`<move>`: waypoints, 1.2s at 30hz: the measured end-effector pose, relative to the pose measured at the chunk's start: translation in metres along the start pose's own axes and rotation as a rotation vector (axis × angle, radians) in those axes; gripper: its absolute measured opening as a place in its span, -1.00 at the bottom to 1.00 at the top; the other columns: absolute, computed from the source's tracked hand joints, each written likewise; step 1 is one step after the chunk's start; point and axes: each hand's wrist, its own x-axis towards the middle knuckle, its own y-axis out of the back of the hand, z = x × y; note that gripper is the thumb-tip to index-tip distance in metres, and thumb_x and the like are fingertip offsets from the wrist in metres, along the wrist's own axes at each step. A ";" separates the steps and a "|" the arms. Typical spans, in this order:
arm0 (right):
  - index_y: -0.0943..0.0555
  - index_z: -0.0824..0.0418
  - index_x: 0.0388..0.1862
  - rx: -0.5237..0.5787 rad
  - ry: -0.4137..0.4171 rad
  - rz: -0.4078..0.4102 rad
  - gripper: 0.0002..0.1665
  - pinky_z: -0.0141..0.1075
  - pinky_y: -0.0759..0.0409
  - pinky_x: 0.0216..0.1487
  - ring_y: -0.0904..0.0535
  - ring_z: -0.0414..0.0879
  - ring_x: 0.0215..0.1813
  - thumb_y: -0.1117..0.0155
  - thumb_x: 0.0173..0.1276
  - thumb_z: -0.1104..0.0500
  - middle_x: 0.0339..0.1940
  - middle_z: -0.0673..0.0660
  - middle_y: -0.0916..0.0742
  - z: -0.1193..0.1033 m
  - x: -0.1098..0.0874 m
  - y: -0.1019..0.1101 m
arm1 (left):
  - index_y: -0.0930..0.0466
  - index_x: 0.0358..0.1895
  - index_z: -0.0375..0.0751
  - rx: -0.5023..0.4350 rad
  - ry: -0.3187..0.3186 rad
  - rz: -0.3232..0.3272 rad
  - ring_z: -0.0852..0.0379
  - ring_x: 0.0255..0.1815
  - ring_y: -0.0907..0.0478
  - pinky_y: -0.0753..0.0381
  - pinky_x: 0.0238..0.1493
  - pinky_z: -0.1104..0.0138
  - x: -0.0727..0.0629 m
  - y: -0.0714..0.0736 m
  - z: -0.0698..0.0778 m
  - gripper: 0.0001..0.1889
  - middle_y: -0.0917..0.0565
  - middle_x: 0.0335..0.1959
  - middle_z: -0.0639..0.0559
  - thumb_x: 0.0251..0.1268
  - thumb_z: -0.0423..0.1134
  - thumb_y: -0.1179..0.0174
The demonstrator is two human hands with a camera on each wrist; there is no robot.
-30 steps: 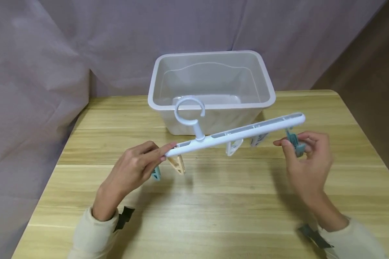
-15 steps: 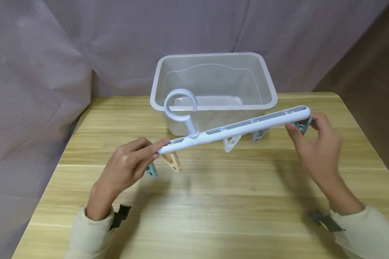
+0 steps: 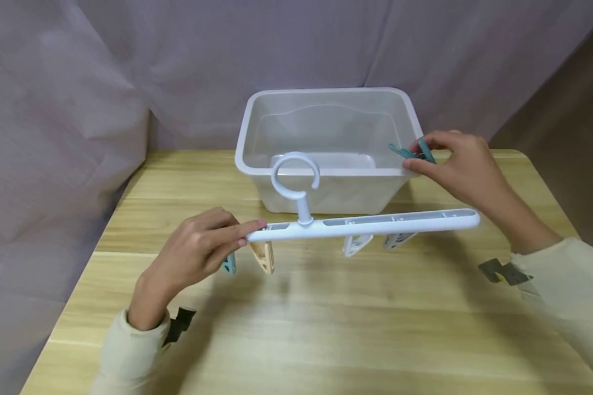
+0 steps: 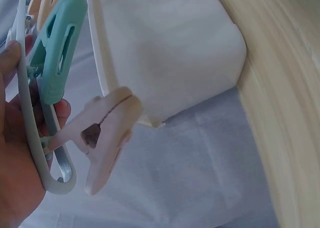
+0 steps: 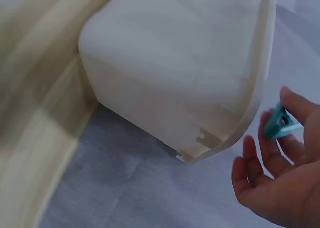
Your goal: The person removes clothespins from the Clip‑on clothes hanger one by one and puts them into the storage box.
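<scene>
My left hand (image 3: 190, 249) grips the left end of a pale blue clip hanger (image 3: 370, 226), its hook pointing up. From its bar hang a teal clip (image 3: 229, 264), a peach clip (image 3: 263, 258), a white clip (image 3: 357, 244) and a grey-white clip (image 3: 399, 239). In the left wrist view a pinkish clip (image 4: 107, 133) hangs at the near end of the bar, beside the teal one. My right hand (image 3: 469, 167) pinches a loose teal clothespin (image 3: 427, 152) between thumb and fingers at the right front rim of the plastic bin (image 3: 326, 192).
The off-white bin stands at the back of the wooden table (image 3: 326, 329), behind the hanger. A grey-purple curtain (image 3: 277, 44) hangs behind the table. Dark straps (image 3: 505, 272) sit at the cuffs of the light sleeves.
My right hand has pulled the teal clothespin off the hanger's right end and carried it up and left to the bin. The hanger's right end has dropped, so the bar lies nearly level.
</scene>
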 end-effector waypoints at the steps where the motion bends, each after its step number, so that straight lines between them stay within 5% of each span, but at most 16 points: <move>1: -0.72 0.28 -0.12 -0.016 0.018 -0.031 -0.65 -0.09 -0.34 -0.10 -0.55 0.16 0.02 -0.52 0.26 0.06 -0.17 0.26 -0.73 0.000 0.007 -0.002 | -0.69 0.19 -0.12 -0.005 -0.004 -0.008 0.22 -0.46 -0.38 -0.40 -0.46 0.37 0.000 0.000 -0.001 -0.62 -0.57 -0.40 0.08 0.62 -0.06 0.03; 6: -0.69 0.18 -0.29 -0.116 0.098 -0.148 -0.74 -0.24 -0.29 -0.36 -0.45 -0.01 -0.32 -0.53 0.24 0.03 -0.36 0.10 -0.70 0.001 0.035 -0.013 | -0.68 0.21 -0.09 -0.013 -0.013 -0.039 0.26 -0.49 -0.31 -0.36 -0.47 0.40 0.000 -0.002 -0.007 -0.61 -0.52 -0.43 0.13 0.62 -0.03 0.04; 10: -0.62 0.14 -0.37 -0.141 0.103 -0.213 -0.73 -0.23 -0.30 -0.36 -0.43 -0.04 -0.37 -0.54 0.24 0.03 -0.41 0.03 -0.67 0.005 0.046 -0.020 | -0.68 0.21 -0.09 -0.019 -0.014 -0.057 0.28 -0.52 -0.29 -0.35 -0.49 0.42 0.001 -0.006 -0.010 -0.59 -0.49 -0.45 0.16 0.62 0.00 0.06; 13: -0.68 0.20 -0.22 -0.111 0.099 -0.225 -0.72 -0.17 -0.34 -0.27 -0.49 0.01 -0.29 -0.55 0.22 0.07 -0.32 0.11 -0.72 0.006 0.051 -0.024 | -0.67 0.21 -0.09 -0.016 -0.011 -0.061 0.29 -0.53 -0.29 -0.35 -0.50 0.43 0.003 -0.008 -0.011 -0.58 -0.47 -0.46 0.17 0.61 0.01 0.07; 18: -0.60 0.23 0.25 -0.024 0.046 -0.182 -0.43 0.08 -0.35 0.03 -0.48 0.22 0.08 -0.47 0.32 0.06 -0.02 0.30 -0.71 0.003 0.047 -0.017 | -0.67 0.22 -0.08 -0.005 -0.003 -0.065 0.30 -0.52 -0.28 -0.36 -0.51 0.41 0.005 -0.008 -0.011 -0.57 -0.48 -0.46 0.16 0.61 0.03 0.07; 20: -0.57 0.21 0.31 -0.004 0.031 -0.138 -0.43 0.12 -0.36 0.13 -0.45 0.23 0.18 -0.38 0.40 0.02 0.07 0.29 -0.69 0.001 0.038 -0.009 | -0.67 0.22 -0.07 0.000 -0.003 -0.064 0.30 -0.52 -0.29 -0.36 -0.51 0.41 0.006 -0.007 -0.012 -0.57 -0.49 -0.45 0.16 0.61 0.03 0.07; 23: -0.58 0.16 0.31 0.020 0.014 -0.026 -0.50 -0.26 -0.49 0.06 -0.47 0.09 0.18 -0.28 0.48 -0.01 0.13 0.21 -0.67 -0.001 0.016 0.005 | -0.67 0.23 -0.06 0.002 -0.003 -0.059 0.29 -0.52 -0.30 -0.36 -0.51 0.41 0.006 -0.006 -0.012 -0.58 -0.50 -0.44 0.16 0.61 0.03 0.07; 27: -0.65 0.26 0.18 0.114 0.059 0.232 -0.66 -0.63 -0.42 -0.16 -0.53 -0.22 0.06 -0.26 0.48 0.19 0.03 0.12 -0.71 0.002 -0.021 0.013 | -0.67 0.23 -0.06 -0.012 -0.001 -0.047 0.29 -0.50 -0.32 -0.37 -0.49 0.41 0.005 -0.005 -0.013 -0.59 -0.53 -0.41 0.14 0.62 0.01 0.05; 31: -0.65 0.49 0.02 0.316 0.161 0.424 -0.74 -0.52 -0.48 -0.04 -0.60 -0.25 -0.06 -0.16 0.40 0.52 -0.14 0.01 -0.74 0.011 -0.056 0.001 | -0.67 0.21 -0.10 -0.029 0.009 -0.033 0.28 -0.49 -0.34 -0.36 -0.49 0.42 0.005 -0.004 -0.013 -0.59 -0.56 -0.39 0.13 0.62 0.00 0.04; 33: -0.60 0.59 0.00 0.497 0.204 0.397 -0.69 -0.47 -0.49 0.00 -0.63 -0.18 -0.07 -0.07 0.33 0.64 -0.14 0.03 -0.75 0.014 -0.073 -0.011 | -0.68 0.20 -0.10 -0.036 0.013 -0.028 0.28 -0.48 -0.34 -0.36 -0.49 0.44 0.005 -0.003 -0.012 -0.59 -0.56 -0.39 0.12 0.62 0.00 0.04; 36: -0.56 0.61 0.07 0.729 0.251 0.243 -0.59 -0.48 -0.50 0.03 -0.64 -0.14 0.01 -0.01 0.27 0.72 -0.02 0.11 -0.74 0.017 -0.096 -0.032 | -0.68 0.20 -0.11 -0.041 0.016 -0.028 0.28 -0.48 -0.35 -0.36 -0.48 0.44 0.006 -0.003 -0.011 -0.59 -0.56 -0.38 0.12 0.61 0.00 0.03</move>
